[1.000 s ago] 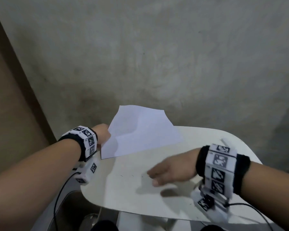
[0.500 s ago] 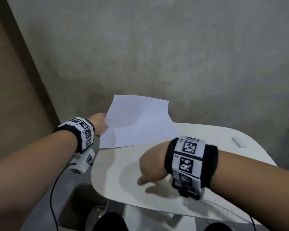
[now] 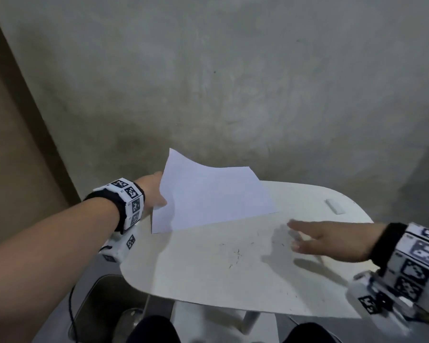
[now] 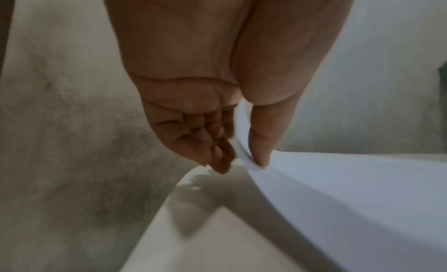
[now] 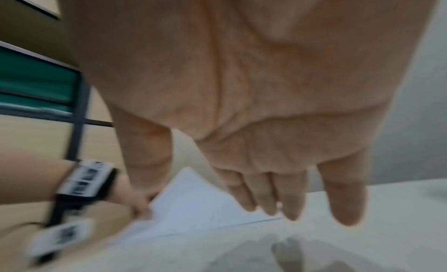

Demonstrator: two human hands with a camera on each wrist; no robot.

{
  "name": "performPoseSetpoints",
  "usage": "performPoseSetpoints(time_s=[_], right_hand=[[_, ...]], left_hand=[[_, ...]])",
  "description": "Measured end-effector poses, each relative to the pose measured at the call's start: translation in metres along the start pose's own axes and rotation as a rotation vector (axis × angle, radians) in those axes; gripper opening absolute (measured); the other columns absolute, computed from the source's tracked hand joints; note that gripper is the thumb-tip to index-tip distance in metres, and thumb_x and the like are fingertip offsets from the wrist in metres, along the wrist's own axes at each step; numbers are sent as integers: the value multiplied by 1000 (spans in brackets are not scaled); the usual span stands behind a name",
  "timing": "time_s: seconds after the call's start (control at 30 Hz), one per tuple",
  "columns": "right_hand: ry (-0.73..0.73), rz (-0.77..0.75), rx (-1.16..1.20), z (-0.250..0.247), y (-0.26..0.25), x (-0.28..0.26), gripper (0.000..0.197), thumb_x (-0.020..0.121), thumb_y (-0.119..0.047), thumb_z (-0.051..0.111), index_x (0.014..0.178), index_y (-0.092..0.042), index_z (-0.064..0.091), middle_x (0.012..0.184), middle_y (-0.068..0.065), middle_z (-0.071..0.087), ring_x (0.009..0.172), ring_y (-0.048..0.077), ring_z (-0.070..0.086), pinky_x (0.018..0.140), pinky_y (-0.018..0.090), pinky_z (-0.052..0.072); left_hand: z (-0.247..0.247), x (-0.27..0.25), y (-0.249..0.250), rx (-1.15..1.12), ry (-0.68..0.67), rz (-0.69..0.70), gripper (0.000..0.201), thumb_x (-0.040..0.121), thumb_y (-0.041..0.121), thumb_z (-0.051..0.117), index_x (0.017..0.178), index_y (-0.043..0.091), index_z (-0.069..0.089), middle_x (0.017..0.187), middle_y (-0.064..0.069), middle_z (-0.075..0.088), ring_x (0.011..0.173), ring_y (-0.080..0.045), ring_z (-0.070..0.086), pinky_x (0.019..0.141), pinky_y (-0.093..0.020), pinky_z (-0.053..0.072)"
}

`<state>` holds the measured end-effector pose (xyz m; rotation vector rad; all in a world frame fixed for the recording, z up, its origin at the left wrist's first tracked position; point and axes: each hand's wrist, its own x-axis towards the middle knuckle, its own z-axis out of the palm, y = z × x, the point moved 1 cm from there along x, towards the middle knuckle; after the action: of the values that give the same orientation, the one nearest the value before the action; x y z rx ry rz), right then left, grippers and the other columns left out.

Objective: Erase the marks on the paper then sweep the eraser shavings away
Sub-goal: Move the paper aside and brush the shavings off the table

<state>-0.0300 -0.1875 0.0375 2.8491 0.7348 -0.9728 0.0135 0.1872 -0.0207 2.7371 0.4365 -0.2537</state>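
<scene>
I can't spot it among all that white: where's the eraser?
In the head view, the eraser lies on the table's far right part, beyond the open right hand, right of the paper.

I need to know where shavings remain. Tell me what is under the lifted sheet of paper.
The left hand pinches the paper, raising its left edge. The left wrist view shows bare white tabletop and shadow beneath. Farther under the sheet is covered. Dark shavings lie on the table in front.
</scene>
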Motion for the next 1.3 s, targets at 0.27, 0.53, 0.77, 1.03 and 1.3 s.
performPoseSetpoints(time_s=[0.27,0.53,0.77,1.03,1.3], right_hand=[[-37,111,-241,40,-27,31,110,79,-80,28,150,-8,-14,158,8,-20,148,21,-8,120,44,11],[-19,22,-92,2,-36,45,72,90,-68,31,143,-18,27,159,2,16,133,16,36,109,34,27],[-139,-225,-234,30,-75,43,82,92,-65,31,153,-19,1,159,-8,7,145,11,14,120,40,11],[266,122,216,53,21,-42,115,60,-92,12,153,-24,10,158,-15,9,137,-9,5,112,14,4],[454,290,231,179,5,-40,110,74,-88,12,124,3,46,125,21,59,146,22,18,114,38,22]], left_hand=[[25,-11,39,382,-59,166,116,73,70,61,158,23,-3,166,-5,1,152,-25,6,121,-49,12],[39,-19,54,448,-317,224,98,86,71,51,156,38,-10,165,5,-14,153,-17,2,122,-43,12],[39,-16,64,423,-328,294,89,91,64,50,156,38,-5,165,5,-13,152,-15,-6,122,-43,5],[49,-24,44,420,-313,361,72,101,55,37,157,35,-4,165,2,-11,153,-18,-5,122,-42,5],[55,-13,74,542,-180,269,61,103,51,31,157,36,7,163,-9,13,143,-39,23,115,-49,26]])
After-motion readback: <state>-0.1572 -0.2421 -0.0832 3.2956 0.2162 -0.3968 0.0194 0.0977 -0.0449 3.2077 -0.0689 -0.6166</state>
